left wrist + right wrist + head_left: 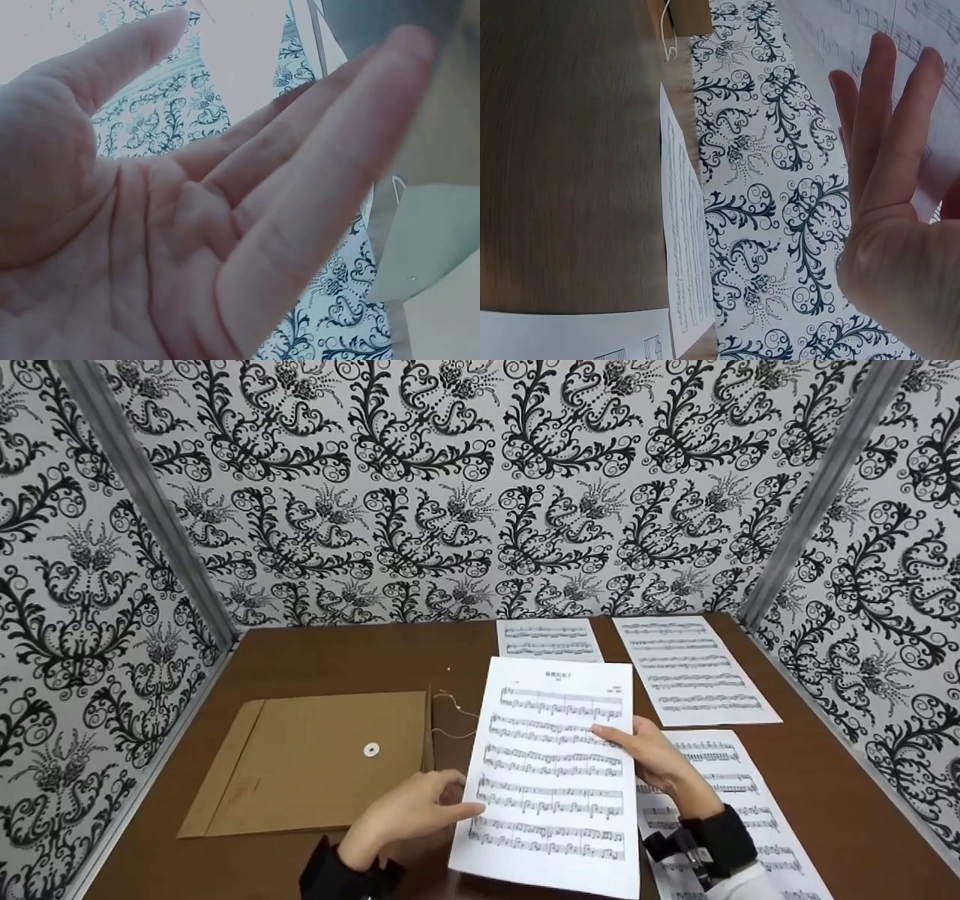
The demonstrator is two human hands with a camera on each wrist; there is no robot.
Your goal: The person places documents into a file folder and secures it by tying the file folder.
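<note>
A sheet of printed music (555,823), possibly more than one page thick, is raised over the table and tilted toward me. My right hand (667,765) holds its right edge, thumb on the printed face and fingers behind; the right wrist view shows those fingers (907,135) stretched along the paper. At the lower left edge is my left hand (405,814), its thumb tip by the margin. In the left wrist view its fingers (300,217) are nearly straight, with a wide gap to the thumb. Whether it touches the paper I cannot tell.
A brown kraft envelope (322,765) with a white round button (371,749) lies at the left on the brown table (337,656). Its thin string (454,701) trails right. Other music sheets lie at the back (547,639), back right (694,671) and front right (750,810). Patterned walls surround the table.
</note>
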